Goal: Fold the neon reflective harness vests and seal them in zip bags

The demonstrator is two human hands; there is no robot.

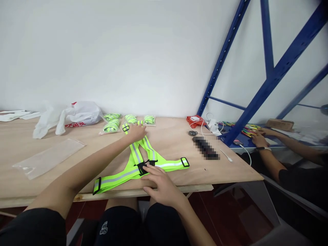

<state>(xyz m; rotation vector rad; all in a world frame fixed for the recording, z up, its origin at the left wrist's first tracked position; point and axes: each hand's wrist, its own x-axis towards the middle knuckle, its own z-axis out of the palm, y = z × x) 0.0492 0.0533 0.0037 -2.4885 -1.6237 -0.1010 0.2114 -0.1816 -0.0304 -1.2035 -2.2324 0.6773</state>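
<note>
A neon-yellow reflective vest (135, 153) made of straps with grey stripes lies spread on the wooden table in front of me. My left hand (137, 133) is closed over its shoulder straps at the far end, knuckles up. At the near side, my right hand (162, 186) is open with fingers stretched out, the fingertips touching the black buckle (143, 168) at the vest's middle. Black slider buckles sit at the strap ends, such as the right slider (185, 162) and the left slider (96, 185).
Several packed vests (112, 125) in clear bags lie along the wall. Left are a flat clear bag (51, 157) and a white plastic bag (85, 114). Right are cables, a red item (196, 120) and a blurred-out object (206, 148). Beyond the blue frame (246, 112), another person's hands (258, 138) work.
</note>
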